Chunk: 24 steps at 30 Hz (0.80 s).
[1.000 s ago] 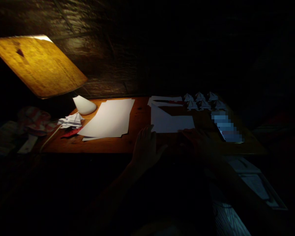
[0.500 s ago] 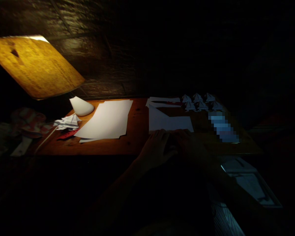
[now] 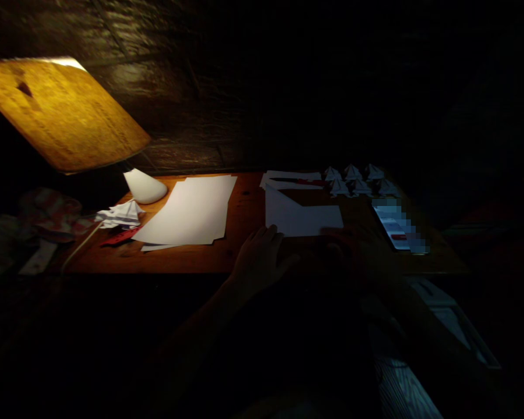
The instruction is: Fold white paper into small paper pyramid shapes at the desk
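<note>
A sheet of white paper (image 3: 305,220) lies in front of me, its upper left part folded over along a slanting edge. My left hand (image 3: 258,256) rests at the sheet's lower left corner, fingers stretched out flat and thumb apart. In deep shadow, my right hand (image 3: 351,247) lies at the lower right corner. Its fingers show only dimly; they look spread, with the fingertips touching the paper's edge. Neither hand grips anything that I can see.
A stack of white paper (image 3: 192,209) lies left, near a lit lamp (image 3: 65,116). Several small folded paper shapes (image 3: 353,172) stand in two rows at the back right. A lit phone (image 3: 390,224) lies on the right. Striped crumpled paper (image 3: 121,215) sits beside the lamp base (image 3: 145,187).
My hands have moved apart along the sheet's near edge, the left one leftward and the right one rightward. The sheet has stayed in place with its fold unchanged.
</note>
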Motion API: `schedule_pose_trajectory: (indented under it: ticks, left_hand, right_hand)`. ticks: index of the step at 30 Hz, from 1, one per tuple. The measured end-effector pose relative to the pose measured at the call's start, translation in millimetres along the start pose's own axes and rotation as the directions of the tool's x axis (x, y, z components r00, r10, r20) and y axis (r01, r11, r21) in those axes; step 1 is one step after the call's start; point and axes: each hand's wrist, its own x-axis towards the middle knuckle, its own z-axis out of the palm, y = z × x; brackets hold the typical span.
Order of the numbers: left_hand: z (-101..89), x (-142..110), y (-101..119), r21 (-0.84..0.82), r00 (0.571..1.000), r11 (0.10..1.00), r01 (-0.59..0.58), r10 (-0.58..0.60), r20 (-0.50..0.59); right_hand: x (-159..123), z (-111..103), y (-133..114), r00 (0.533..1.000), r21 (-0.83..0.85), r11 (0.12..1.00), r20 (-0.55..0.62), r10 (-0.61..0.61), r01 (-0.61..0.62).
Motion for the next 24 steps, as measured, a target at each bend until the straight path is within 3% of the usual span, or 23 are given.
schedule_pose_trajectory:
  ticks: [5, 9, 13, 15, 18, 21, 24]
  left_hand:
    - [-6.3, -9.6, -15.5, 0.01, 0.999, 1.0, -0.019, 0.019, -0.027]
    - [-6.1, 0.5, -27.2, -0.04, 0.999, 0.999, -0.024, 0.022, -0.046]
    - [-5.0, 38.1, -54.7, -0.289, 0.997, 0.957, -0.038, 0.015, -0.081]
    - [-4.9, 63.8, -71.7, -0.396, 0.986, 0.917, -0.043, -0.026, -0.167]
    - [-6.4, 101.0, -96.6, -0.415, 0.968, 0.907, -0.075, -0.034, -0.25]
    - [-12.1, 126.4, -116.1, -0.413, 0.981, 0.902, -0.125, 0.051, -0.186]
    - [-20.4, 136.0, -126.6, -0.469, 0.974, 0.856, -0.215, 0.222, -0.042]
  right_hand:
    - [-3.1, 1.9, 15.5, 1.0, 0.007, 1.0, -0.009, -0.006, 0.006]
    - [8.1, 18.6, 25.9, 0.996, 0.049, 0.997, -0.063, 0.067, -0.064]
    - [33.3, 33.9, 41.0, 0.977, 0.228, 0.969, -0.168, 0.134, -0.093]
    - [48.7, 34.9, 47.1, 0.974, 0.305, 0.947, -0.158, 0.16, -0.106]
    - [71.4, 29.4, 53.3, 0.977, 0.389, 0.91, -0.091, 0.192, -0.143]
    - [91.8, 19.3, 58.0, 0.983, 0.506, 0.844, 0.041, 0.18, -0.176]
    - [113.1, 7.8, 62.1, 0.998, 0.639, 0.767, 0.03, 0.047, -0.055]
